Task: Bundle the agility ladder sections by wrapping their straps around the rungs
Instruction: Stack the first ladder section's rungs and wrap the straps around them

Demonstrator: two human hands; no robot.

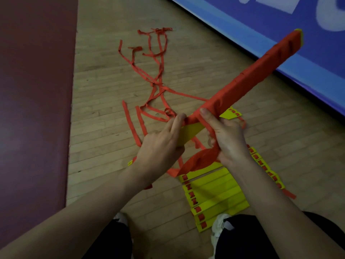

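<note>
Floor (104, 75) of pale wood lies under everything. A maroon mat (33, 90) is left of the bundle, and a blue pad (280, 40) is behind its far end. Yellow rungs (214, 193) lie flat beneath the bundle (242, 81), which is wound in red and held slanting. Loose straps (155, 81) trail to its left. The left hand (160, 146) grips its near end. The right hand (227, 139) clutches a strap, thumb on the bundle.

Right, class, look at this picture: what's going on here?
A person holds a bundle of ladder rungs, wrapped nearly end to end in orange strap, raised off the floor. The left hand grips its near end, where yellow shows. The right hand holds the strap, thumb pressed on the bundle. More yellow rungs lie flat below, and loose straps trail across the wood beyond.
</note>
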